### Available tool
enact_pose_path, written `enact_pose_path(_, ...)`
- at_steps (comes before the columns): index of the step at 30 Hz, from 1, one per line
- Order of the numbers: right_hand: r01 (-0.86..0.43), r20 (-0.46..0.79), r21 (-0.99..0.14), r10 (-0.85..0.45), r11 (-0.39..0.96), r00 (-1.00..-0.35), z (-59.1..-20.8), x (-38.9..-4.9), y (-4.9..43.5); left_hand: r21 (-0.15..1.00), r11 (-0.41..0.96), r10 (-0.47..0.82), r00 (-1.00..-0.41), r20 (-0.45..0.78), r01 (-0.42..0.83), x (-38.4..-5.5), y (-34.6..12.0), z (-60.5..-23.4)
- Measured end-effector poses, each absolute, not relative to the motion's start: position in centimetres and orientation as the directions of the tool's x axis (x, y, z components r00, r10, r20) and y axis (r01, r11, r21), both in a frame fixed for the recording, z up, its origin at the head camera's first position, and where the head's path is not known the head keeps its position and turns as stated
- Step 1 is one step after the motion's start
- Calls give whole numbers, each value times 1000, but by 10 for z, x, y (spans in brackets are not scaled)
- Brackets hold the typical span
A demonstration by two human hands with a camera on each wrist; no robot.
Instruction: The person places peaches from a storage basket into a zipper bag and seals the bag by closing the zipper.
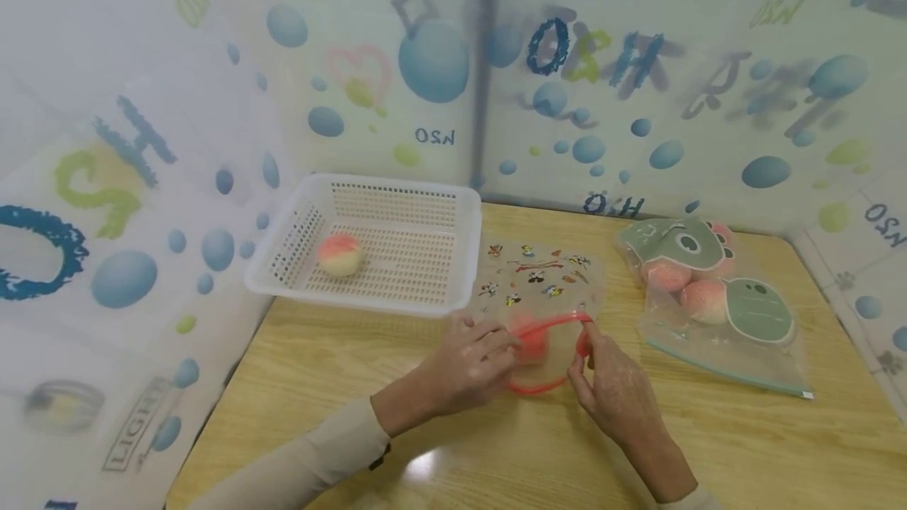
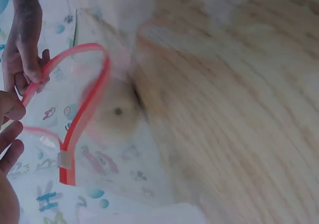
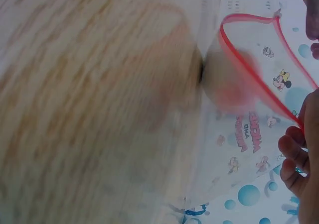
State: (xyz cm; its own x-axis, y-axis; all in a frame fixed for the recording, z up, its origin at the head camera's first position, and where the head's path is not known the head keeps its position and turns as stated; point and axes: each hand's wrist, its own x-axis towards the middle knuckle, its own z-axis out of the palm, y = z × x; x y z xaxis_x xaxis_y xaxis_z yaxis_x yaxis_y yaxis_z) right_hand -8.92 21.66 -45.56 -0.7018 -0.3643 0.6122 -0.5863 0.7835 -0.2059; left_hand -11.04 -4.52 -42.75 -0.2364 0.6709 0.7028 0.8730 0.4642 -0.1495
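Note:
A clear zip bag (image 1: 542,278) with cartoon prints and a red zip edge lies on the table, its mouth spread into a loop. A peach (image 1: 531,343) shows inside near the mouth, seen through the plastic; the left wrist view also shows this peach (image 2: 117,113). My left hand (image 1: 473,360) holds the left side of the red edge with curled fingers. On the opposite side, my right hand (image 1: 618,388) pinches the same edge between thumb and fingers. A white slider (image 2: 64,159) sits on the zip strip in the left wrist view.
A white plastic basket (image 1: 464,290) stands at the back left with one peach (image 1: 340,255) in it. To the right lies another zip bag (image 1: 723,356), with a teal edge and several peaches inside. Patterned curtains (image 1: 602,140) surround the wooden table (image 1: 312,384).

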Motion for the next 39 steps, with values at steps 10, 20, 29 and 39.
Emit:
enact_pose_path(10, -558, 602, -208, -345, 803, -720, -451, -91, 217, -69, 461, 599, -253, 759, 885, -114, -55, -424)
enact_pose_path(20, -574, 637, -213, -333, 791, -696, -453, -93, 220, -46, 466, 567, -258, 782, 884, -114, -63, -430)
enact_pose_path(29, -572, 635, -220, -329, 791, -699, -454, -92, 220, -23, 461, 571, -277, 773, 887, -112, -69, -430)
enact_pose_path(39, -575, 635, -221, -332, 788, -698, -451, -94, 220, -25, 487, 588, -306, 749, 873, -111, -72, -429)
